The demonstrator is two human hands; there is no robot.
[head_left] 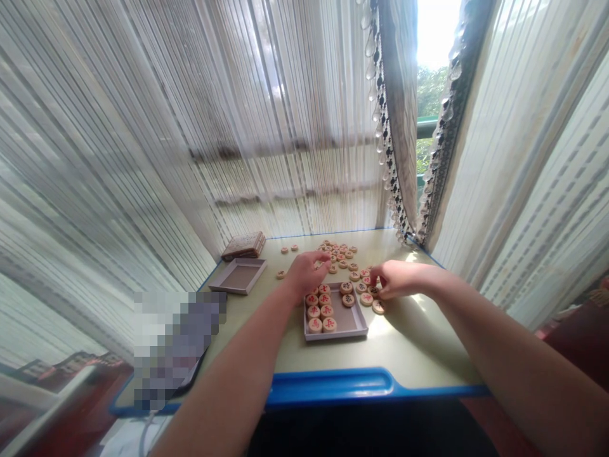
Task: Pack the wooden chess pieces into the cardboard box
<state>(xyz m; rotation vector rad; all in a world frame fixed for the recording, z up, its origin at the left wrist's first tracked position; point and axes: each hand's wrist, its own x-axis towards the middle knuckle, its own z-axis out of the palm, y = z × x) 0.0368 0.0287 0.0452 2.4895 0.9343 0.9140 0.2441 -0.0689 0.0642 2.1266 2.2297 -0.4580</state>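
A shallow open box (356, 331) in front of me holds round wooden Chinese chess pieces. Red-marked ones, such as a red chess piece (329, 324), stand in two columns along its left side. Two black-marked ones, including a black chess piece (348, 300), lie at its upper right. My left hand (307, 274) is over the box's far left corner, fingers bent and apart, beside the loose pieces; nothing shows in its grasp. Right of the box, my right hand (392, 278) has its thumb and fingers closed around a black-marked chess piece (373, 291) on the table.
Loose chess pieces (343, 264) are scattered beyond the box. At the back left are a box lid (238, 277) and a folded board-like stack (244, 245). A blurred-out object (183, 349) lies left. The table (404, 355) has a raised blue edge; curtains (295, 127) hang behind.
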